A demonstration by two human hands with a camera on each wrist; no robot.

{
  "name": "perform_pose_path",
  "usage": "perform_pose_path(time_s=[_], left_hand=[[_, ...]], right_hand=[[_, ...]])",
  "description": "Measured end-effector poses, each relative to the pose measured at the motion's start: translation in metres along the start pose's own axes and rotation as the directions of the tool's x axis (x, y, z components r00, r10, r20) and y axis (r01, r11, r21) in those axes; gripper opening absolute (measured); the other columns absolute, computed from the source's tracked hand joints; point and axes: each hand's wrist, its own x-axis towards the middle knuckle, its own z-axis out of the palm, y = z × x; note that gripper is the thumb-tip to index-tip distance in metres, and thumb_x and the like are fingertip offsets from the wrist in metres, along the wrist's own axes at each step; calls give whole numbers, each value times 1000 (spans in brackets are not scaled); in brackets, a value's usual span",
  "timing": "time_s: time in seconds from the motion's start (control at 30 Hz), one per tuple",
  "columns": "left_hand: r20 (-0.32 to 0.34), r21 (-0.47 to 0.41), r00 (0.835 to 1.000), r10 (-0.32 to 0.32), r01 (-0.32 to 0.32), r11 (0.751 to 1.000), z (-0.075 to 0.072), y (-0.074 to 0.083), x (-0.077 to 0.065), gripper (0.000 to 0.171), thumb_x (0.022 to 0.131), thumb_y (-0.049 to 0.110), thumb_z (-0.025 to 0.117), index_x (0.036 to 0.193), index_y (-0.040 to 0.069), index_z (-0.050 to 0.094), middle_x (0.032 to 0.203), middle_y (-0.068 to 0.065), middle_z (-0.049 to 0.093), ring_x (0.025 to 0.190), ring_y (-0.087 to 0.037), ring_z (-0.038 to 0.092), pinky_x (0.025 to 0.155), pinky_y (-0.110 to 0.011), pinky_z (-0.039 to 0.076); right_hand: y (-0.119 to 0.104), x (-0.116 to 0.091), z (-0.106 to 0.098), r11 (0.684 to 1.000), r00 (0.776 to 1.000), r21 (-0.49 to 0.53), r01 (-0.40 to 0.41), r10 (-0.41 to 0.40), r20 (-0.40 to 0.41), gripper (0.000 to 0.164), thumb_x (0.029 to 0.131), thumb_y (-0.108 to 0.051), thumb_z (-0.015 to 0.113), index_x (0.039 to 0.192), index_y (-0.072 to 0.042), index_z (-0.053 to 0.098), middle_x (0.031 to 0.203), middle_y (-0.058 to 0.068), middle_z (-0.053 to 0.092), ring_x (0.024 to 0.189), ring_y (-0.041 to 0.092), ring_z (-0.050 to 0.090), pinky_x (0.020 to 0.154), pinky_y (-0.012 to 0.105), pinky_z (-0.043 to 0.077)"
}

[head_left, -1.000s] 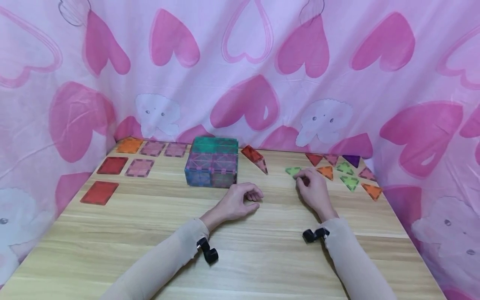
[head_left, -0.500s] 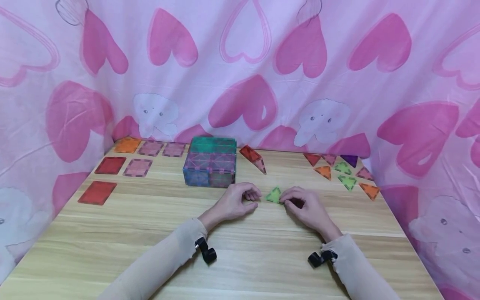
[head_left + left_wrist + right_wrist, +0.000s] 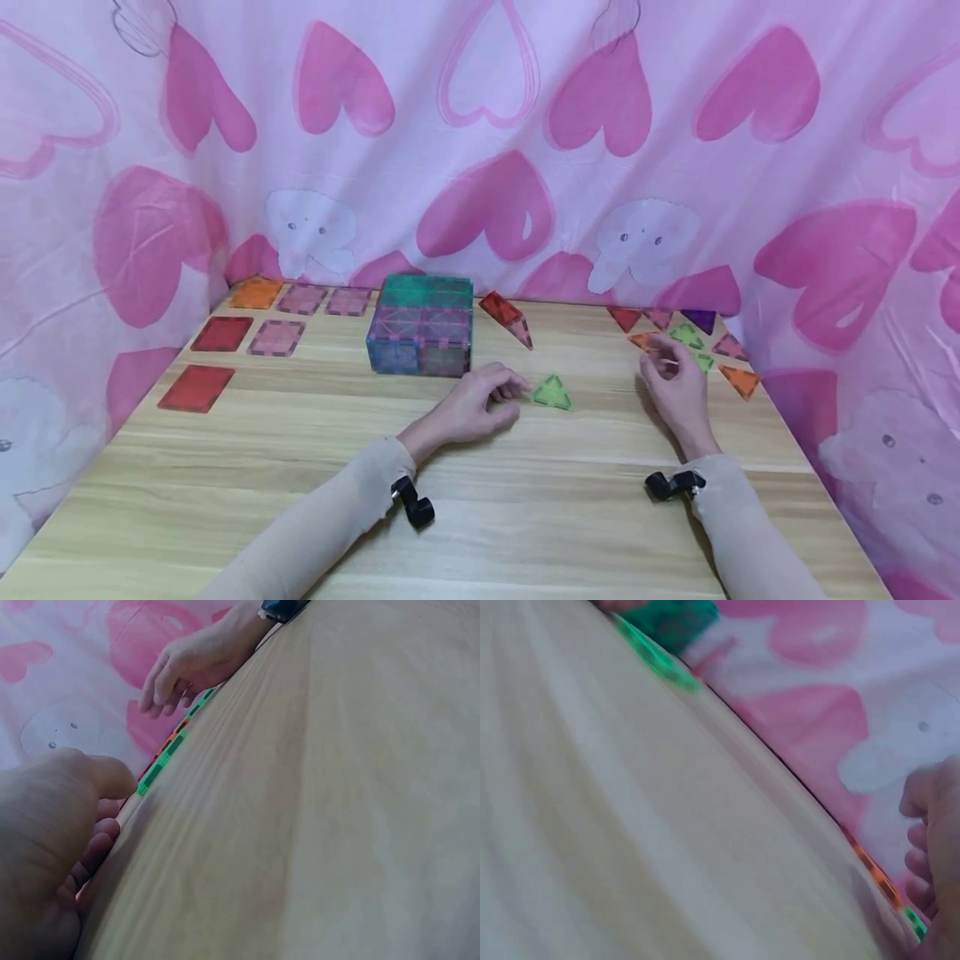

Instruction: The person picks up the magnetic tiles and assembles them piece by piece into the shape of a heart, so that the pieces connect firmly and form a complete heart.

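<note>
My left hand (image 3: 480, 400) rests on the table with loosely curled fingers, nothing held in them. Just off its fingertips lies a translucent light-green triangular magnetic tile (image 3: 552, 392), flat on the wood. At the right, my right hand (image 3: 675, 383) hovers by the cluster of small triangle tiles, its fingers loosely bent around empty space. An orange triangle tile (image 3: 642, 340) shows at its fingertips, and the hand partly covers a green triangle tile (image 3: 703, 362). In the right wrist view, the right hand (image 3: 934, 832) appears above the table edge with a green tile (image 3: 664, 664) far off.
A box of translucent tiles (image 3: 420, 321) stands at the back centre, with a joined red and pink piece (image 3: 506, 319) beside it. Square tiles lie at the left, among them a red one (image 3: 197, 388) and an orange one (image 3: 256, 293). A pink-hearted curtain (image 3: 480, 200) encloses the table.
The right hand brought the light-green triangle tile from the right cluster to beside the left hand, let it go, and moved back right to the cluster. The left hand has stayed put.
</note>
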Motion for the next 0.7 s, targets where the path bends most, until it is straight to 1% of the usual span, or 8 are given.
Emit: perform_pose_path(time_s=[0.07, 0.13, 0.23, 0.33, 0.4, 0.5, 0.57, 0.7], left_hand=[[46, 52, 999, 17, -19, 998, 1, 0, -1, 42, 103, 17, 79, 144, 13, 71, 132, -3, 68, 120, -16, 64, 107, -35, 55], [89, 113, 995, 34, -44, 993, 1, 2, -2, 48, 105, 23, 78, 152, 18, 67, 142, -2, 65, 132, -18, 59, 115, -40, 51], [129, 187, 990, 63, -87, 978, 2, 4, -1, 53, 107, 28, 76, 158, 20, 64, 151, -3, 62, 141, -22, 53, 120, -45, 46], [147, 223, 986, 77, -108, 969, 2, 5, 0, 52, 108, 30, 74, 158, 20, 65, 152, -2, 62, 143, -23, 51, 122, -46, 44], [125, 210, 990, 70, -95, 973, 2, 4, 0, 44, 107, 28, 75, 149, 17, 71, 148, -1, 64, 140, -22, 53, 121, -44, 45], [70, 148, 996, 51, -61, 987, 2, 4, 0, 22, 103, 24, 82, 123, 15, 81, 140, -3, 68, 136, -22, 56, 120, -43, 46], [38, 125, 999, 37, -41, 991, 2, 3, 0, 12, 99, 24, 87, 106, 18, 80, 140, -5, 69, 135, -23, 57, 119, -43, 47], [36, 128, 999, 26, -31, 991, 2, 3, 0, 20, 95, 27, 91, 93, 23, 72, 150, -7, 69, 140, -25, 56, 122, -46, 45]], right_hand=[[4, 1, -7, 997, 999, -63, -36, 36, -2, 47, 109, -18, 67, 156, -11, 64, 140, 17, 69, 110, 11, 64, 87, 10, 48], [5, 2, -12, 988, 998, -143, -58, 62, 23, 51, 110, -20, 63, 160, -11, 60, 144, 17, 67, 116, 20, 66, 88, 15, 46], [5, 4, -13, 977, 997, -212, -30, 43, 61, 53, 109, -16, 61, 160, -3, 57, 146, 22, 63, 123, 35, 64, 93, 26, 44], [6, 5, -11, 966, 997, -258, 18, 3, 78, 49, 106, -11, 62, 153, 4, 61, 141, 26, 61, 117, 40, 63, 95, 36, 42], [7, 5, -9, 961, 997, -273, 38, -16, 82, 43, 105, -7, 63, 145, 6, 67, 135, 27, 61, 111, 40, 63, 93, 39, 42], [8, 4, -8, 953, 995, -293, 72, -47, 93, 31, 103, -4, 66, 131, 6, 76, 124, 25, 61, 104, 37, 61, 89, 39, 43], [8, 3, -7, 948, 993, -305, 95, -68, 96, 24, 103, -2, 68, 123, 4, 79, 118, 23, 62, 101, 35, 60, 87, 37, 42], [9, 5, -7, 944, 989, -300, 134, -109, 98, 15, 101, 0, 72, 114, -1, 80, 110, 18, 69, 96, 26, 62, 83, 26, 43]])
